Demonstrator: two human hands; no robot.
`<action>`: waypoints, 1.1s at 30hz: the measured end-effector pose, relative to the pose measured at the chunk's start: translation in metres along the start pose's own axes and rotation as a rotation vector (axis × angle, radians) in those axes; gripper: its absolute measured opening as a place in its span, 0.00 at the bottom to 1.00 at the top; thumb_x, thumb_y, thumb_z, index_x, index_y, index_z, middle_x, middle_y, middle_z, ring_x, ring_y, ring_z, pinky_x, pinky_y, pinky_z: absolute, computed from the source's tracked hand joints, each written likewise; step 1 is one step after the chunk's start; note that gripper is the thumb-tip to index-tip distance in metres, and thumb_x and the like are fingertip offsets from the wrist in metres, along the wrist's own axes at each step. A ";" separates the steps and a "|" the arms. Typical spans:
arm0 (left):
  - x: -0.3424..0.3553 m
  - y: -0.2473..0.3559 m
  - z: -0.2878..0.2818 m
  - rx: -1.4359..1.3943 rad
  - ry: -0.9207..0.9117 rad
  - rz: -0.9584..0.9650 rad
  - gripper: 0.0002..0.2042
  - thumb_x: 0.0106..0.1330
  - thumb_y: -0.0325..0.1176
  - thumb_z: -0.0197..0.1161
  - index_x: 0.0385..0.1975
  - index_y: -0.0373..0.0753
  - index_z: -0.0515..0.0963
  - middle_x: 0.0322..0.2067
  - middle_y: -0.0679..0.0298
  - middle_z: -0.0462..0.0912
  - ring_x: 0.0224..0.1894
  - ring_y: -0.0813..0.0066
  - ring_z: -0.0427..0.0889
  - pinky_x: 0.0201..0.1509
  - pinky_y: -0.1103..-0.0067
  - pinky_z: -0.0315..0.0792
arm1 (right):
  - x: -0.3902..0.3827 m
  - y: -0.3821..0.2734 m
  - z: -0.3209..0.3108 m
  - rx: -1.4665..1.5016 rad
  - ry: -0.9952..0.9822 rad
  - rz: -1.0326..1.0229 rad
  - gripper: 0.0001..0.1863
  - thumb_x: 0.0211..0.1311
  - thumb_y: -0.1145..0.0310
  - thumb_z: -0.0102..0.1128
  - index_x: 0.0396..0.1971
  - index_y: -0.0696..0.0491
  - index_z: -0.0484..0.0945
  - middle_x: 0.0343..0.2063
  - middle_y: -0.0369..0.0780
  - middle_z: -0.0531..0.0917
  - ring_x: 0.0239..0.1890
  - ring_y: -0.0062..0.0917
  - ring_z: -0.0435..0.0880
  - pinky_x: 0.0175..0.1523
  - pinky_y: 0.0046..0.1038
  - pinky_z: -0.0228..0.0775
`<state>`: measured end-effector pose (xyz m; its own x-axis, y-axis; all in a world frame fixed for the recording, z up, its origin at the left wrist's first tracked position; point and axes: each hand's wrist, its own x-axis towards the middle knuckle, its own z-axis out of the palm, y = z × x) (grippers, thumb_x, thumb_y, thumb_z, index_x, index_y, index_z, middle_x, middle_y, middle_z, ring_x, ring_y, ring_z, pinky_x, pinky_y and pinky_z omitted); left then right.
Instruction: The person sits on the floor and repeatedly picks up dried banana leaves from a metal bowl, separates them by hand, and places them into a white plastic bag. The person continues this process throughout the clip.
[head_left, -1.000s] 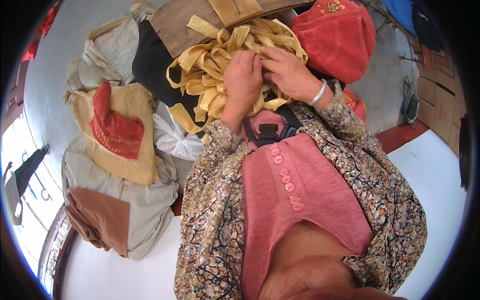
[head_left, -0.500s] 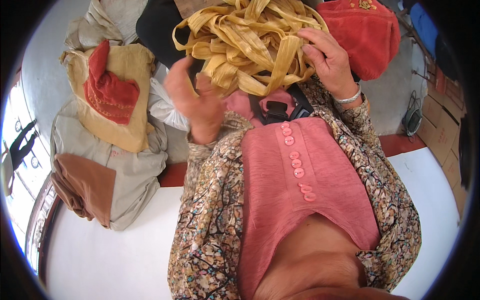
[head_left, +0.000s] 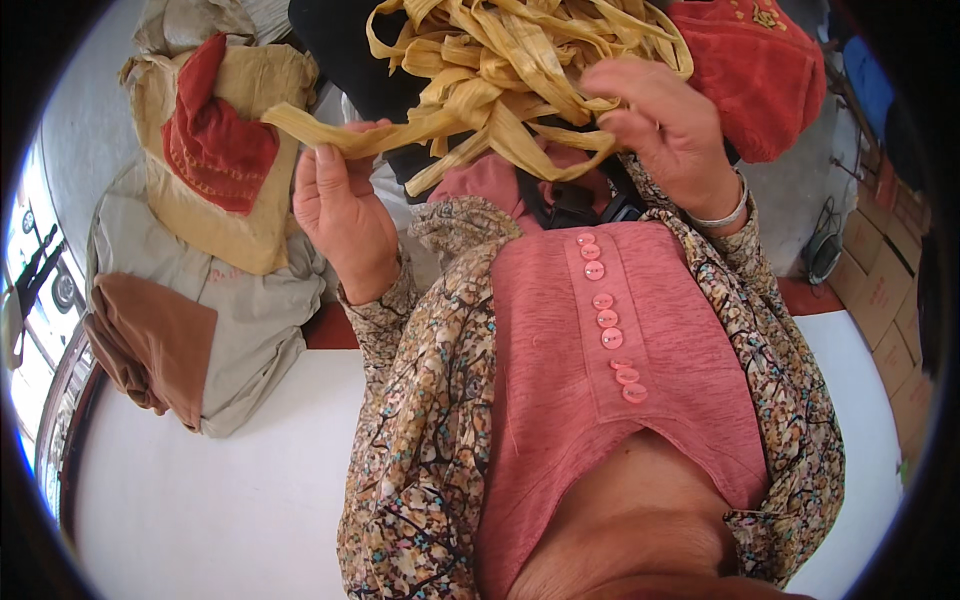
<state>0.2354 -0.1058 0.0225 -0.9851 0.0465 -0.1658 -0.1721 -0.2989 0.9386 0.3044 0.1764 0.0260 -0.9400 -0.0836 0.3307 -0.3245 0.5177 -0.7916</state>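
A loose heap of flat, yellow, straw-like strips (head_left: pixel 510 60) lies in front of me at the top of the view. My left hand (head_left: pixel 348 222) is on its left side, thumb and fingers pinched on one yellow strip (head_left: pixel 385 138). The free end of that strip sticks out to the left beyond the fingers, and its other end runs into the heap. At the heap's right edge, my right hand (head_left: pixel 682 140) has its thumb and bent fingers closed around part of a strip. The fingertips there are partly hidden among the strips.
A red cloth (head_left: pixel 215 125) lies on a tan sack (head_left: pixel 240 235) at the left, above a grey bag (head_left: pixel 265 330) and a brown cloth (head_left: pixel 165 340). Another red cloth (head_left: pixel 750 90) carries small yellow bits at the right. Cardboard boxes (head_left: pixel 885 270) stand far right.
My left hand, blurred and spread beside the heap before, has moved left and down and now pinches a strip drawn out leftward. My right hand stays by the heap's right edge, its fingers more bent.
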 end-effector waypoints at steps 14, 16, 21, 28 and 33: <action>0.014 -0.022 0.068 0.254 -0.101 0.199 0.11 0.73 0.32 0.50 0.39 0.30 0.75 0.32 0.62 0.80 0.31 0.78 0.77 0.35 0.81 0.70 | -0.016 0.005 -0.024 -0.229 -0.377 -0.026 0.06 0.54 0.67 0.61 0.25 0.53 0.76 0.30 0.38 0.80 0.36 0.35 0.79 0.38 0.37 0.69; 0.011 -0.021 0.080 0.408 -0.289 0.359 0.07 0.69 0.28 0.55 0.36 0.30 0.77 0.32 0.60 0.80 0.32 0.73 0.77 0.36 0.79 0.70 | -0.007 0.005 -0.029 -0.145 -0.174 -0.013 0.02 0.56 0.73 0.59 0.28 0.55 0.76 0.39 0.40 0.80 0.42 0.36 0.80 0.45 0.35 0.71; 0.020 -0.015 0.096 0.574 -0.946 0.467 0.05 0.57 0.27 0.64 0.31 0.33 0.79 0.31 0.57 0.81 0.33 0.59 0.79 0.39 0.71 0.71 | -0.015 0.024 -0.040 -0.077 0.049 0.206 0.05 0.60 0.74 0.59 0.35 0.57 0.78 0.38 0.42 0.81 0.44 0.37 0.81 0.48 0.31 0.73; 0.020 -0.110 0.085 1.233 -1.110 0.489 0.04 0.54 0.33 0.65 0.28 0.42 0.81 0.29 0.57 0.81 0.35 0.54 0.80 0.39 0.64 0.73 | -0.001 0.065 -0.004 -0.526 -0.161 0.196 0.14 0.53 0.59 0.63 0.36 0.52 0.78 0.33 0.38 0.80 0.41 0.35 0.80 0.45 0.36 0.71; 0.020 -0.122 0.084 1.053 -0.943 0.568 0.04 0.54 0.29 0.65 0.29 0.40 0.80 0.27 0.57 0.80 0.28 0.55 0.79 0.32 0.65 0.72 | -0.010 0.083 0.007 -0.618 -0.148 0.177 0.10 0.53 0.62 0.63 0.34 0.50 0.78 0.35 0.35 0.80 0.45 0.32 0.78 0.48 0.34 0.69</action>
<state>0.2362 0.0113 -0.0699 -0.4938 0.8575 0.1446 0.6945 0.2888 0.6590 0.2862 0.2144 -0.0461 -0.9925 -0.0463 0.1135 -0.0857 0.9242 -0.3722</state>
